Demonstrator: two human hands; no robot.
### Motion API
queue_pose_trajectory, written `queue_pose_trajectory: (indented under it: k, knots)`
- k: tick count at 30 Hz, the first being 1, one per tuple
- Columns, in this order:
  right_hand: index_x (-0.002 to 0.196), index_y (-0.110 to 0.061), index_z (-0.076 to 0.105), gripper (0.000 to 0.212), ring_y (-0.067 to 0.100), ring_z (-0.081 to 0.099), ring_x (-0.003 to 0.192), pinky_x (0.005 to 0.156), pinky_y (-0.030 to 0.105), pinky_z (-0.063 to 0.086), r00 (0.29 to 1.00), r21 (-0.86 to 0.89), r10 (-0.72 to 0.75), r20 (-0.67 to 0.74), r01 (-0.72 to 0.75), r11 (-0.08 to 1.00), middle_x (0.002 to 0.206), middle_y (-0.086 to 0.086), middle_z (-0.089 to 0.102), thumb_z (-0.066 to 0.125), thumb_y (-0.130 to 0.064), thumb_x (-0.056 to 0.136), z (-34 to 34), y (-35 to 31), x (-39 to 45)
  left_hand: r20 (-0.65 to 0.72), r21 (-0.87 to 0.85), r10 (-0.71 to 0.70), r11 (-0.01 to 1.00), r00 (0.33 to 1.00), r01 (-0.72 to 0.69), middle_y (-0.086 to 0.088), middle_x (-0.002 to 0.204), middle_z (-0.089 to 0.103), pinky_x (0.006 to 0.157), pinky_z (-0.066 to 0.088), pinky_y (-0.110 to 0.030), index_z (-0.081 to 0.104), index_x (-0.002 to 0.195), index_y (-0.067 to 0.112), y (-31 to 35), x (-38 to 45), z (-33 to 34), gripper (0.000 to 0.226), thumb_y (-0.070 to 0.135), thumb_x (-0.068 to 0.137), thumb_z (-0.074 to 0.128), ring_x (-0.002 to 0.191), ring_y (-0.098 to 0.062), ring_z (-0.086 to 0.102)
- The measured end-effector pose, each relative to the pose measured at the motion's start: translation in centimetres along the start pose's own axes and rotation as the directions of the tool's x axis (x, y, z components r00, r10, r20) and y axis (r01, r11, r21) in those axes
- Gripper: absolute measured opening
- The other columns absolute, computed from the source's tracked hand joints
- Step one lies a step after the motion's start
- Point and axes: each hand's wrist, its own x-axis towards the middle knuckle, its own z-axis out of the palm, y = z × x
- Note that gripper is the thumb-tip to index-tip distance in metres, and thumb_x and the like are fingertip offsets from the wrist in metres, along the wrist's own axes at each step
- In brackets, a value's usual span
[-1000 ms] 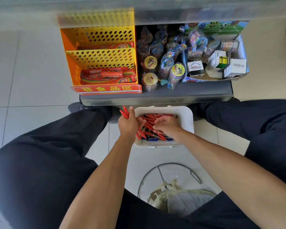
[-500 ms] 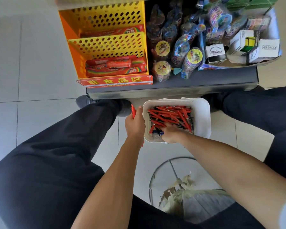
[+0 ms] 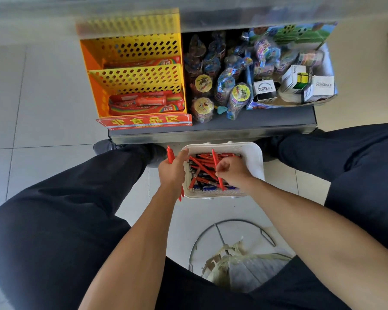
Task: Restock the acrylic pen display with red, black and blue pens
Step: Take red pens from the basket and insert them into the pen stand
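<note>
head view looks down on a white basket (image 3: pixel 254 162) of red pens (image 3: pixel 202 167) on the floor below a shelf (image 3: pixel 211 127). left hand (image 3: pixel 173 173) grips a red bundle (image 3: pixel 169 154); right hand (image 3: pixel 233 170) pinches one red pen (image 3: pixel 215 159). light, stiff, slick barrels: best held mid-barrel.

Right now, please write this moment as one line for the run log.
left hand: grips red pens | right hand: pinches one red pen over white basket | acrylic display: not in view
</note>
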Motion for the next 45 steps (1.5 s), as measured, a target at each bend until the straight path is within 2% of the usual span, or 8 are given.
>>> queue_pose_trajectory:
  k: [6,11,18,22,25,33,39,45]
  knots:
    - [0.062,-0.028,0.053,0.047,0.028,0.074,0.095,0.093,0.052,0.056,0.994,0.243,-0.107,0.020,0.099,0.965,0.090,0.003,0.079,0.092,-0.039,0.039,-2.2,-3.0,-1.9,0.132,0.024,0.147,0.988,0.980,-0.151,0.005,0.067,0.062,0.056,0.044,-0.022,0.067,0.080,0.022,1.2,-2.5,0.6,0.024,0.043,0.083,0.078,0.057,-0.007,0.055]
    - [0.087,-0.020,0.063,0.037,0.019,0.076,0.093,0.095,0.047,0.058,0.970,0.264,-0.227,0.083,0.198,0.944,0.093,-0.002,0.079,0.094,-0.017,0.066,-2.2,-6.0,-3.6,0.171,0.040,0.193,0.978,0.966,-0.203,0.004,0.068,0.070,0.045,0.047,-0.013,0.068,0.078,0.019,1.3,-3.1,1.1,0.023,0.038,0.084,0.079,0.057,-0.006,0.069]
    - [0.090,-0.017,0.060,0.021,0.025,0.077,0.091,0.094,0.044,0.059,0.988,0.466,-0.038,0.153,-0.038,0.884,0.100,0.009,0.079,0.079,-0.012,0.082,-0.3,-4.9,-1.3,0.035,-0.025,0.117,0.993,0.992,-0.117,-0.005,0.088,0.069,0.078,0.056,-0.037,0.064,0.096,0.019,0.9,-1.0,1.0,0.032,0.048,0.101,0.052,0.086,-0.022,0.068]
    - [0.096,-0.021,0.069,0.018,0.018,0.071,0.091,0.090,0.032,0.054,0.993,0.077,0.117,-0.008,-0.116,0.990,0.101,0.005,0.076,0.064,-0.005,0.089,1.4,-2.8,0.0,-0.024,-0.051,0.070,0.996,0.997,-0.071,-0.002,0.074,0.067,0.066,0.052,-0.031,0.062,0.086,0.018,0.0,0.6,0.0,0.030,0.041,0.103,0.051,0.072,-0.019,0.066]
    - [0.122,-0.017,0.070,0.037,0.018,0.063,0.111,0.094,0.028,0.047,0.991,-0.139,0.077,0.112,-0.061,0.988,0.123,0.001,0.070,0.055,-0.003,0.092,2.2,-1.9,0.3,-0.050,-0.046,0.075,0.996,0.996,-0.077,-0.006,0.068,0.063,0.054,0.050,-0.026,0.058,0.080,0.013,-0.8,1.2,-0.4,0.035,0.041,0.100,0.055,0.057,-0.017,0.059]
    - [0.121,-0.011,0.071,0.036,0.032,0.054,0.125,0.113,0.045,0.040,0.912,-0.392,0.191,0.364,-0.036,0.919,0.142,0.008,0.056,0.048,-0.009,0.093,5.2,-1.1,3.5,-0.048,-0.061,-0.023,0.998,0.999,0.020,0.001,0.051,0.048,0.049,0.041,-0.025,0.054,0.068,0.015,-1.6,1.8,-1.3,0.045,0.050,0.097,0.058,0.040,-0.009,0.044]
    - [0.160,-0.022,0.022,0.078,0.037,0.008,0.154,0.125,0.055,0.009,0.901,-0.608,0.297,0.316,-0.048,0.792,0.168,0.005,0.010,0.043,-0.049,0.090,7.0,-0.8,5.5,0.034,-0.117,-0.041,0.992,0.999,0.045,0.004,0.046,0.042,0.045,0.036,-0.022,0.048,0.064,0.016,-1.8,1.8,-1.6,0.051,0.054,0.098,0.054,0.037,-0.007,0.037]
    - [0.103,-0.015,0.076,0.024,0.026,0.065,0.108,0.097,0.038,0.052,0.980,-0.391,0.092,0.177,-0.016,0.920,0.108,0.003,0.071,0.062,-0.007,0.086,6.0,0.1,4.2,0.096,-0.142,-0.052,0.988,0.994,0.065,0.005,0.047,0.041,0.044,0.034,-0.022,0.048,0.063,0.017,-1.5,2.1,-1.5,0.046,0.045,0.096,0.063,0.037,-0.007,0.034]
